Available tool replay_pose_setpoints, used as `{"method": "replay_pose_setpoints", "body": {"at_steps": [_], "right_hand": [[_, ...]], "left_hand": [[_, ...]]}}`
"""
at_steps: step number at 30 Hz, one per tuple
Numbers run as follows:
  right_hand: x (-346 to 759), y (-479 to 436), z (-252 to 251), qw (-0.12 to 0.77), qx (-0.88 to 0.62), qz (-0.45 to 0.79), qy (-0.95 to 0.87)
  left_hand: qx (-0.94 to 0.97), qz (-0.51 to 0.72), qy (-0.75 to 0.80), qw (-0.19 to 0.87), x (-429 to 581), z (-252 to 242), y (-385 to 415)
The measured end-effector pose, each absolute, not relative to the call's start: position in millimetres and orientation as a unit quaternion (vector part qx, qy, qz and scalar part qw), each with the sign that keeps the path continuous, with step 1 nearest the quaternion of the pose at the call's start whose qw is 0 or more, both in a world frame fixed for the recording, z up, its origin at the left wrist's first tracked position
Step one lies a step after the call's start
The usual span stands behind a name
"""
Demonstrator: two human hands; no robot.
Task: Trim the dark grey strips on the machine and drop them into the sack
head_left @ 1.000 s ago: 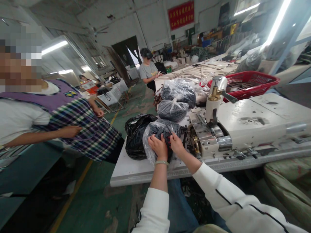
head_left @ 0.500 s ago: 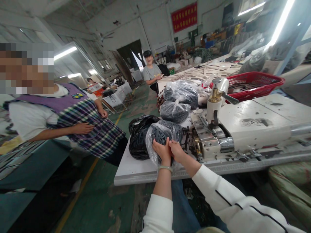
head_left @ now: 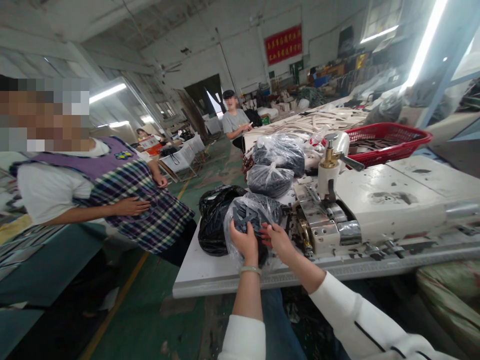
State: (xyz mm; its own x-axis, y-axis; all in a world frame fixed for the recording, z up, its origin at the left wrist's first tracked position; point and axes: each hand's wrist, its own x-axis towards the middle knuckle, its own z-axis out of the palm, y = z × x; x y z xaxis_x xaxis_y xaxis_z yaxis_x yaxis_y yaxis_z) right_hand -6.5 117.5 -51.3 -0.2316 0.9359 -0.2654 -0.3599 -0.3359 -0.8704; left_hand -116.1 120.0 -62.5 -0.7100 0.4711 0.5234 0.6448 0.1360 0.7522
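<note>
My left hand (head_left: 244,241), with a pale bangle at the wrist, is closed on a bunch of flat dark strips (head_left: 245,215) at the mouth of a clear plastic bag (head_left: 233,227). Its thumb points up along the strips; the far fingers are partly hidden. To the right of it, my right hand (head_left: 279,242) is beside the bag with its fingers apart and slightly curled, and I see nothing held in it. The bag rests on the white machine table (head_left: 187,272), filled with dark pieces. A black plastic bag (head_left: 212,232) touches it on the left.
A white machine (head_left: 333,220) with metal rollers stands right of my hands. Tied clear bags (head_left: 272,177) of dark pieces sit behind. A red basket (head_left: 390,150) is at the back right. One person in a plaid apron (head_left: 131,200) stands left; another person (head_left: 234,122) sits farther back.
My right hand has come away from my left hand, a little right and down, and its fingers have spread. The left hand keeps hold of the strips, which now show crossed.
</note>
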Motion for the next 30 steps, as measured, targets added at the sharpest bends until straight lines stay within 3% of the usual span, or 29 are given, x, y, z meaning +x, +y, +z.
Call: {"method": "replay_pose_setpoints", "body": {"at_steps": [13,19,22,30], "right_hand": [[-25,130,-30,0.557,-0.341,0.512,-0.559],[-50,165,-3,0.452,-0.257,0.271,-0.81],[-52,172,-4,0.412,-0.288,0.263,-0.823],[-47,136,-48,0.422,-0.41,0.273,-0.761]], "left_hand": [[-0.427,-0.506,-0.75,0.001,-149,-61,115],[-0.487,-0.484,-0.727,-0.004,-147,-59,115],[-0.489,-0.468,-0.736,-0.002,-147,-59,114],[-0.441,-0.464,-0.768,-0.02,-142,-59,109]]}}
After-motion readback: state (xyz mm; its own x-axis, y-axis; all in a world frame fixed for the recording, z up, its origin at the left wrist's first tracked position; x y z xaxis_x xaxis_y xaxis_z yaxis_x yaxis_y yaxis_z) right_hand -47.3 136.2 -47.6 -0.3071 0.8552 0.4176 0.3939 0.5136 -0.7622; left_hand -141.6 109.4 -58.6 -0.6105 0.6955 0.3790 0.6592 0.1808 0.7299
